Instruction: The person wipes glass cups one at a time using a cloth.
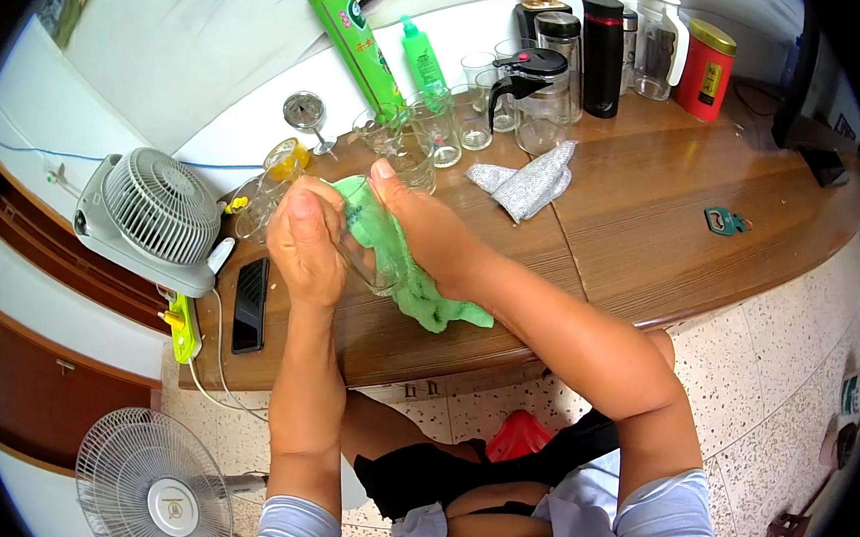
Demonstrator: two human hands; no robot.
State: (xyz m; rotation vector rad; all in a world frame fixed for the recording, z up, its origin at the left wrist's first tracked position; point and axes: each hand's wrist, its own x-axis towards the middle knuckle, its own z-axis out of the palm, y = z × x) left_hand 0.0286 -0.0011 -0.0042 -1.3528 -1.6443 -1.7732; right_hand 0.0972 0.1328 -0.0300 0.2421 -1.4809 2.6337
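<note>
While the left hand [307,245] was partly closed around one side of a clear glass [359,258], the right hand [428,228], also half curled, held a green cloth [418,296] against its other side. The glass was above the near left part of the wooden surface [653,214], its long axis aslant, running from between the thumbs down and slightly right, with the lower end towards the person; which end was the mouth could not be told. The cloth hung below the right hand. Left of the wrists lay a black phone [250,306]; beyond the hands stood clustered glasses [442,135], and right of these a crumpled grey cloth [526,182] lay near a black-lidded jug [540,127]
</note>
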